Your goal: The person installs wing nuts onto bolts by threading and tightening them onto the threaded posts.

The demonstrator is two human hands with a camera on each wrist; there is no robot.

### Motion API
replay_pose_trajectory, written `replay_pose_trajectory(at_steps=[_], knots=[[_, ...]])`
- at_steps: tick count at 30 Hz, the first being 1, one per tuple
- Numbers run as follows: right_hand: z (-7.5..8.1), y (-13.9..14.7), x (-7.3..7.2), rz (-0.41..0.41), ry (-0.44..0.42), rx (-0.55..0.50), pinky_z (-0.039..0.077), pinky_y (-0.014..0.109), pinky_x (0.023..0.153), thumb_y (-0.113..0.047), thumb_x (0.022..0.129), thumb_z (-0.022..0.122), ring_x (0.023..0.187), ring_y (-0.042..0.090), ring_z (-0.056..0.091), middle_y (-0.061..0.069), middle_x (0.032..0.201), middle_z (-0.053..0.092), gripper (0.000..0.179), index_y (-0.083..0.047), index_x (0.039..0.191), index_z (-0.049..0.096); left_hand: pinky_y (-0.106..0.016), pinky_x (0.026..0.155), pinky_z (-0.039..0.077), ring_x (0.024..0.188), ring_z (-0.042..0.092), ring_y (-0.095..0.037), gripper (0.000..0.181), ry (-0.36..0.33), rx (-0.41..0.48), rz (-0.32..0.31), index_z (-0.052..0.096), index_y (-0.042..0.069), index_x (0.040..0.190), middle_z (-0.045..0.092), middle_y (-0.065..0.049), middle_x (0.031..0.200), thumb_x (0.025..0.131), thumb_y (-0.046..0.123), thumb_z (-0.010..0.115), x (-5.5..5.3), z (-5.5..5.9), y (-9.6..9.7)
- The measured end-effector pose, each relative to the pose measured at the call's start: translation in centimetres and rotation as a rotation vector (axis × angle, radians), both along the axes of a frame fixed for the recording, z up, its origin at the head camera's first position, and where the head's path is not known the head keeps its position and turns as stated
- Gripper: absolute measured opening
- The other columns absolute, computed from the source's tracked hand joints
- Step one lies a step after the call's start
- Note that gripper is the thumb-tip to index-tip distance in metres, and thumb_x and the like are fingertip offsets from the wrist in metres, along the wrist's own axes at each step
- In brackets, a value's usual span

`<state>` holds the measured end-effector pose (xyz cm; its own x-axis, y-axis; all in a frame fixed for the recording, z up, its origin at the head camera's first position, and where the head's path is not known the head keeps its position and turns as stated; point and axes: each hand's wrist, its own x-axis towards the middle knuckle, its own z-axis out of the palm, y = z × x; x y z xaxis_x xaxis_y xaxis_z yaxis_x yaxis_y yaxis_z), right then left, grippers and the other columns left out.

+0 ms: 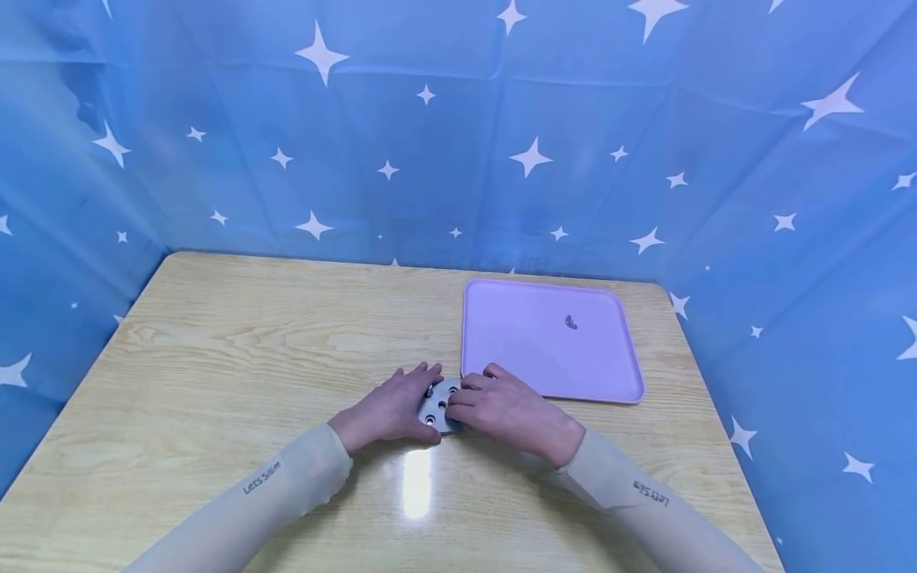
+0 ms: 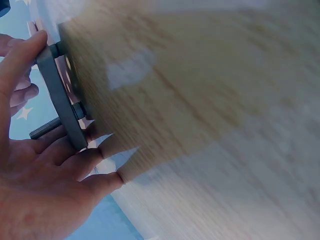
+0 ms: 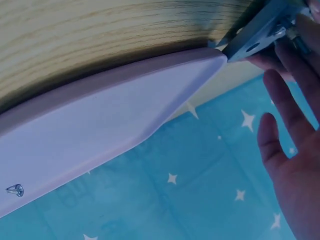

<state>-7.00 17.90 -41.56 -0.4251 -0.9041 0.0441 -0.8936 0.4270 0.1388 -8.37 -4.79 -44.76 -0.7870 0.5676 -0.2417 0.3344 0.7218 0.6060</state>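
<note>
- One purple tray [image 1: 512,350] on the table [image 1: 251,334], and just one small metal bit [image 1: 571,322] in it, toward the far right part.
- One metal plate [image 1: 438,404] with several holes, right off the tray's near left corner, between the two hands.
- Counting hardware from the left wrist side: one threaded bolt [image 2: 45,129] poking up out of the plate, two stubby knobs [image 2: 78,110] under it.
- Left hand [image 1: 390,407] grips the plate, thumb on the near edge, fingers round the far one.
- Right hand [image 1: 512,414] has its fingers bent over the plate's right side, hiding that part, so honestly can't tell if they're pinching anything.
- Two pale sleeves with lettering, blue starry curtain [image 1: 458,119] all round.
</note>
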Motion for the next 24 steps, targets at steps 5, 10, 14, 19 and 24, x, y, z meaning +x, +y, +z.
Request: replay_pose_trajectory(at_steps=[5,10,14,19,24], knots=[[-0.4,-0.5,0.0,-0.031,0.022,-0.022,0.044,0.032,0.078,-0.036,0.094,0.077,0.096,0.014,0.059,-0.011,0.103,0.073,0.016,-0.026,0.106,0.075,-0.056,0.125,0.023,0.152,0.031,-0.036,0.1,0.005,0.006,-0.003,0.043,0.002,0.155,0.041,-0.019,0.161,0.075,0.036,0.092,0.1,-0.1,0.0],[-0.9,-1.0,0.0,-0.056,0.053,-0.048,0.044,0.031,0.073,-0.033,0.092,0.079,0.089,0.015,0.058,-0.01,0.094,0.072,0.011,-0.025,0.098,0.075,-0.055,0.125,0.022,0.153,0.03,-0.035,0.099,-0.011,-0.006,0.005,0.043,0.004,0.156,0.039,-0.019,0.162,0.076,0.036,0.091,0.1,0.1,0.0],[-1.2,-1.5,0.2,-0.099,0.062,-0.052,0.044,0.029,0.068,-0.024,0.091,0.079,0.083,0.015,0.057,-0.008,0.089,0.072,0.008,-0.02,0.095,0.073,-0.056,0.125,0.023,0.153,0.03,-0.035,0.101,-0.018,-0.01,0.017,0.041,0.004,0.157,0.038,-0.019,0.163,0.076,0.036,0.091,0.1,0.1,0.0],[-1.7,-2.2,0.9,-0.207,0.06,-0.131,0.045,0.028,0.059,-0.022,0.09,0.078,0.066,0.016,0.054,-0.004,0.075,0.068,0.016,-0.013,0.082,0.067,-0.057,0.125,0.022,0.153,0.03,-0.036,0.1,0.001,0.002,0.013,0.042,0.003,0.156,0.038,-0.019,0.162,0.075,0.035,0.092,0.1,0.0,-0.1],[-2.4,-2.7,1.7,-0.345,0.021,-0.229,0.041,0.027,0.049,-0.023,0.09,0.078,0.054,0.016,0.048,-0.002,0.064,0.062,0.026,-0.011,0.074,0.061,-0.055,0.125,0.021,0.153,0.03,-0.035,0.1,0.013,0.009,-0.004,0.043,0.001,0.155,0.039,-0.019,0.162,0.074,0.034,0.092,0.2,0.0,-0.1]])
